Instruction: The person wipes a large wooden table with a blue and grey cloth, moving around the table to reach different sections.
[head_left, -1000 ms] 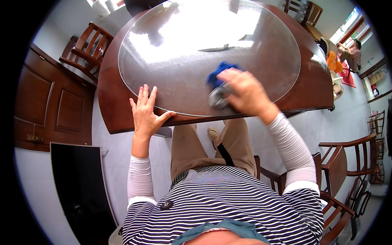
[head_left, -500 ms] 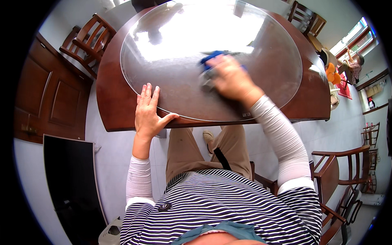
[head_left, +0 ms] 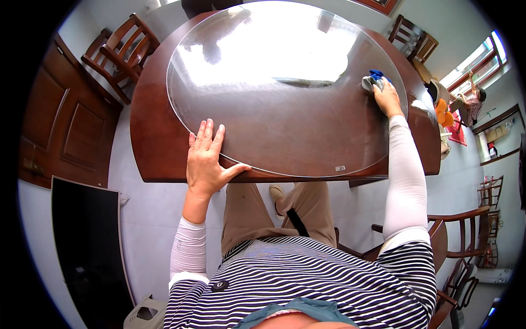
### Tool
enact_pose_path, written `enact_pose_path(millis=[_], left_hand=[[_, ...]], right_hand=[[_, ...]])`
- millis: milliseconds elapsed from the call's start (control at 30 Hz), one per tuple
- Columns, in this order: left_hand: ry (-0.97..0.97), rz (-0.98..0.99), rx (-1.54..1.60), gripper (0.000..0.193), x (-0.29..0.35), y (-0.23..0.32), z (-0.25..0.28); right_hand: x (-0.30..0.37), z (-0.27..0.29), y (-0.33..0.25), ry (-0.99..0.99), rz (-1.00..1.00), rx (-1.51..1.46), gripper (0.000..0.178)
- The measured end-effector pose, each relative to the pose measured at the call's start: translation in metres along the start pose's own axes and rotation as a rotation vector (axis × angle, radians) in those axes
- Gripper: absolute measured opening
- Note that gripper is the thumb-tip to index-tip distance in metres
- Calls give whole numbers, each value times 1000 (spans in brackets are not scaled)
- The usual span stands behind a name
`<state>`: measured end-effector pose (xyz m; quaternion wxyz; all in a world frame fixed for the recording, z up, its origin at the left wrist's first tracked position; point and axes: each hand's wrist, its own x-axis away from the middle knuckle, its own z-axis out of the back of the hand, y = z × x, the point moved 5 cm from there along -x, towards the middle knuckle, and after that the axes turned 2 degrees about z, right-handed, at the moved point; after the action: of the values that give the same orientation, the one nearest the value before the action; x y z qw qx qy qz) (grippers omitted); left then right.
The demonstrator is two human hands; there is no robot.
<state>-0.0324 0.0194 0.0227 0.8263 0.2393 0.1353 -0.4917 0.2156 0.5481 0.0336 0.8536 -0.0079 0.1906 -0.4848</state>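
Observation:
A round glass turntable top (head_left: pixel 274 126) lies on a dark red-brown wooden table (head_left: pixel 150 120). My left hand (head_left: pixel 205 159) rests at the near left edge of the glass, fingers stretched out over its rim and thumb along the table edge. At the right side of the glass, my right hand (head_left: pixel 388 98) presses down on a bunched blue and grey cloth (head_left: pixel 375 79), fingers closed round it. Part of the cloth is hidden under that hand. Bright window light reflects off the far half of the glass.
Wooden chairs (head_left: pixel 129 46) stand at the far left and others (head_left: pixel 411 38) at the far right. A wooden armchair (head_left: pixel 460 233) is close by my right side. A dark flat panel (head_left: pixel 90 247) leans at the left, below a wooden door (head_left: pixel 71 118). Another person (head_left: pixel 474 104) is at the far right.
My right hand has swept the cloth from the middle of the glass to its right side. The left hand stays at the near left rim, with only a slight shift in view.

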Motion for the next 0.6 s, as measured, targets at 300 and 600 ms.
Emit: enact_pose_path(millis=[300,600], left_hand=[[7,8,5,103,1,-3,4],[13,0,4,102,3,-4,5]], right_hand=[[132,-3,-302,-6,810,-371,57],[197,55,-288,-583,417,-1343,38]])
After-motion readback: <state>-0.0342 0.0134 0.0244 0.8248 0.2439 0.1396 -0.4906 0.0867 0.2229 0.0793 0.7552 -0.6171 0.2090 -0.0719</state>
